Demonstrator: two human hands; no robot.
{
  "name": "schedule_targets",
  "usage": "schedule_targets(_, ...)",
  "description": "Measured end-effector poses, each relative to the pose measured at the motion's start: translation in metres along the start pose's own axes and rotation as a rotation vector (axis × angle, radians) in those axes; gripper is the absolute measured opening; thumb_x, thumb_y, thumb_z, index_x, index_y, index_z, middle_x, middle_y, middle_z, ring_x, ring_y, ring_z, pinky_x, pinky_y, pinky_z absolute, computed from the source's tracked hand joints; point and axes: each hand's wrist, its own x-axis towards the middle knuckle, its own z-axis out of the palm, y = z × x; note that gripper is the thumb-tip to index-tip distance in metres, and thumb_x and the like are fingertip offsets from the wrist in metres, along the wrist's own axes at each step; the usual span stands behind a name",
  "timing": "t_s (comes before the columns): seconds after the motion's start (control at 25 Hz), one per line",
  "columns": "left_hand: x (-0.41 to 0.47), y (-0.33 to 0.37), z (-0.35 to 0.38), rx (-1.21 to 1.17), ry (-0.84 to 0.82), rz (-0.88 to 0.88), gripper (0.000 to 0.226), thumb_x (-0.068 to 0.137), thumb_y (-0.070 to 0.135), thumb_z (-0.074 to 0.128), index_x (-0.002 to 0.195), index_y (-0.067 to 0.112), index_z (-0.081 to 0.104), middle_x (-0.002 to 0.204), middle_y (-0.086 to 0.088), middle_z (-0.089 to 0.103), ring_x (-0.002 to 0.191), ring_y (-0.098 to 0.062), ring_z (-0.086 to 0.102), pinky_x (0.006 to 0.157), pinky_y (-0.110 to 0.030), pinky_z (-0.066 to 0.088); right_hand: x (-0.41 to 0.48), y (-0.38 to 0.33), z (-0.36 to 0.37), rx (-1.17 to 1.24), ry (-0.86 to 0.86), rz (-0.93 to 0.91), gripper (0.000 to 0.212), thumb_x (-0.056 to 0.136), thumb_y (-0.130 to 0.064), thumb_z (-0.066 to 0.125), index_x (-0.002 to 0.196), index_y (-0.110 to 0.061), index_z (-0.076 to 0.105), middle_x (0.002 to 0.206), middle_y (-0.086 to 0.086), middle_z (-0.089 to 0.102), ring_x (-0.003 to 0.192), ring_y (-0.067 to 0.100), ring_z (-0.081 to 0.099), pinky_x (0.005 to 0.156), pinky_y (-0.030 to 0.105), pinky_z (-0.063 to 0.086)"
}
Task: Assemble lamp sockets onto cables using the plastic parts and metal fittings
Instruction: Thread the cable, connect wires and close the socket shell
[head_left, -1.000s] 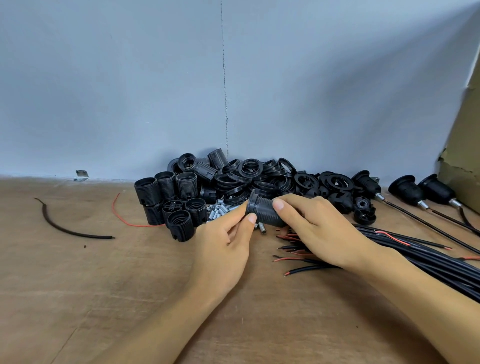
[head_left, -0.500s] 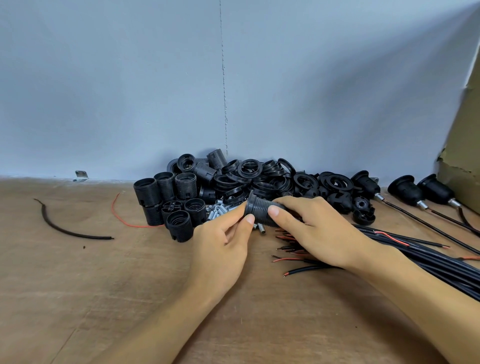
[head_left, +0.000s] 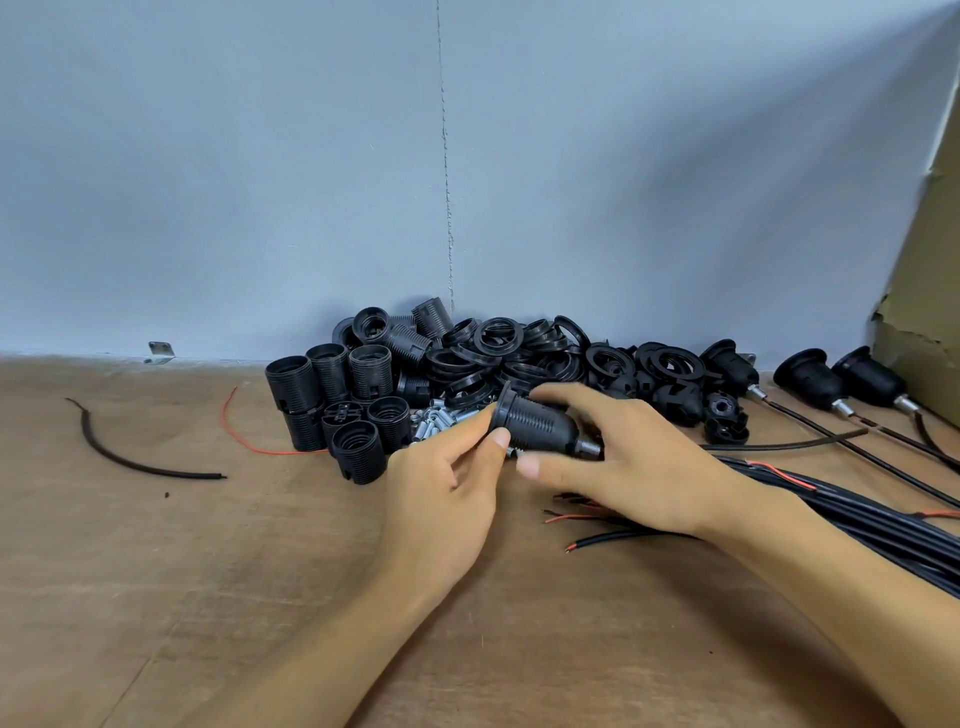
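Right hand (head_left: 639, 467) has loosened off the socket (head_left: 540, 423), baring its black ribbed body, flared rim and metal tail fitting. Left hand (head_left: 441, 499) pinches the rim between thumb and forefinger just in front of the pile (head_left: 467, 358), while the right fingers (head_left: 571, 397) spread loosely around the tail. Open bench (head_left: 208, 571) lies in front of the pile.

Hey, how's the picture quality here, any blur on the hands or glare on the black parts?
Head view: soft, even light, no harsh glare on the socket. Head view: the right hand looks slightly smeared at its fingertips, the left hand crisper. Head view: the wall seam bows, a wide-angle effect, and the pile of rings blends into one dark mass.
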Motion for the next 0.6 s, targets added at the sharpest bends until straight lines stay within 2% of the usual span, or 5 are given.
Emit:
schedule_targets(0.08,0.0003,-0.0015,0.001,0.007,0.003,-0.001,0.024,0.099,0.009,0.063,0.115,0.018,0.078,0.092,0.026,0.075,0.087,0.016,0.065,0.076,-0.001,0.043,-0.0007,0.0006,0.0007,0.009,-0.011,0.029,0.044,0.082,-0.062,0.068,0.114,-0.04,0.048,0.092,-0.019,0.07,0.07,0.002,0.059,0.066,0.02,0.047)
schedule_targets(0.16,-0.0001,0.0002,0.0001,0.011,0.008,0.015,0.027,0.099,0.009,0.063,0.116,0.025,0.076,0.096,0.03,0.074,0.092,0.016,0.066,0.078,0.0,0.044,-0.0006,0.0023,0.001,0.027,-0.021,0.033,0.031,0.09,-0.063,0.057,0.101,-0.035,0.053,0.085,-0.014,0.073,0.064,0.003,0.059,0.06,0.021,0.044)
schedule_targets(0.24,-0.0006,0.0024,-0.001,0.016,0.01,0.023,0.031,0.099,0.009,0.063,0.115,0.033,0.074,0.099,0.035,0.072,0.097,0.016,0.066,0.081,0.0,0.044,-0.0001,0.0004,-0.0006,0.046,-0.024,0.023,0.04,0.094,-0.067,0.044,0.093,-0.03,0.06,0.077,-0.014,0.071,0.064,0.0,0.058,0.058,0.017,0.04)
schedule_targets(0.44,-0.0003,-0.0013,0.0004,0.043,0.006,0.02,0.027,0.1,0.012,0.063,0.115,0.03,0.076,0.094,0.026,0.076,0.088,0.014,0.067,0.075,-0.002,0.045,-0.0001,-0.002,0.0016,0.013,0.015,0.025,0.039,0.081,-0.061,0.07,0.108,-0.039,0.051,0.086,-0.032,0.063,0.072,-0.005,0.058,0.063,0.011,0.041)
schedule_targets(0.6,0.0,-0.0013,-0.0002,0.051,0.032,0.017,0.029,0.099,0.01,0.063,0.122,0.023,0.075,0.099,0.033,0.073,0.094,0.016,0.066,0.077,0.001,0.043,-0.0008,-0.0023,0.0017,-0.06,0.004,0.008,0.049,0.09,-0.075,0.042,0.095,-0.029,0.058,0.073,-0.018,0.062,0.064,0.002,0.054,0.056,0.017,0.037)
